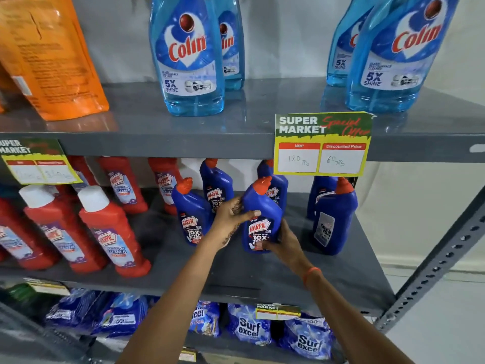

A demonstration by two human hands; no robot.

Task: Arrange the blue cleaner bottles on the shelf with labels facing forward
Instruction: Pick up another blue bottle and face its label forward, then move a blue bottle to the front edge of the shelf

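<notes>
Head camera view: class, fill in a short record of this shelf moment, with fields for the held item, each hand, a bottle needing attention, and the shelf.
held item: dark blue plastic Harpic bottle with red cap, label facing forward
left hand: grips its upper body
right hand: grips its lower side
needs attention: dark blue bottle at right, back label showing
shelf: grey metal middle shelf

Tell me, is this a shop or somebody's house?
Most likely a shop, a supermarket. The price tag on the shelf says "Super Market" and "Special Offer", with a discounted price. Many of the same bottles stand in rows, like the blue Harpic bottle held in both hands, and red bottles beside it.
</notes>
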